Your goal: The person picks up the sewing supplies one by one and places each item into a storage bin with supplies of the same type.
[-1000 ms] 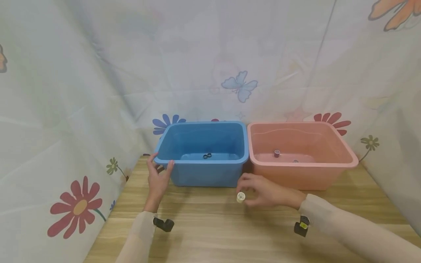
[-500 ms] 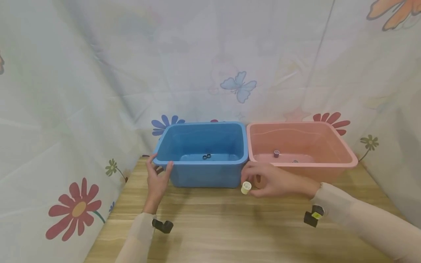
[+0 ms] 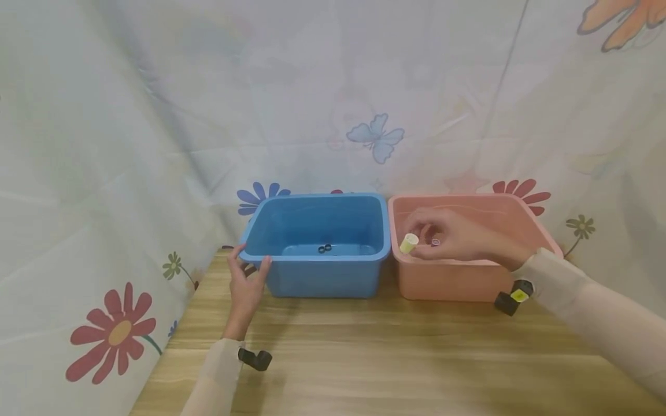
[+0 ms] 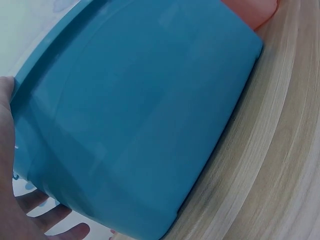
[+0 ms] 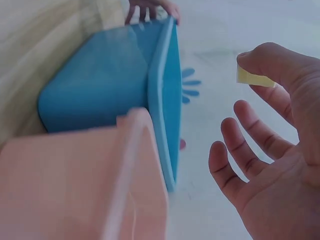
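Observation:
In the head view my right hand (image 3: 450,234) is over the pink bin (image 3: 452,283), near its front left corner. Between thumb and index finger it pinches a small pale yellow cylinder (image 3: 409,243) with a hollow white end. The right wrist view shows the yellow cylinder (image 5: 255,78) at the fingertips and the other fingers loosely bent. My left hand (image 3: 245,292) holds the front left corner of the blue bin (image 3: 322,277), thumb on the front rim and fingers along the left side. Two small dark rings (image 3: 325,248) lie inside the blue bin.
Both bins stand side by side on a wood-grain table (image 3: 333,358), the blue one left. A small purple-rimmed piece (image 3: 436,242) lies inside the pink bin, partly hidden by my right hand. A patterned curtain (image 3: 291,104) hangs behind and at the sides.
My right hand has risen from in front of the bins, moving right and forward over the pink bin with the yellow cylinder. The left hand has stayed on the blue bin's corner.

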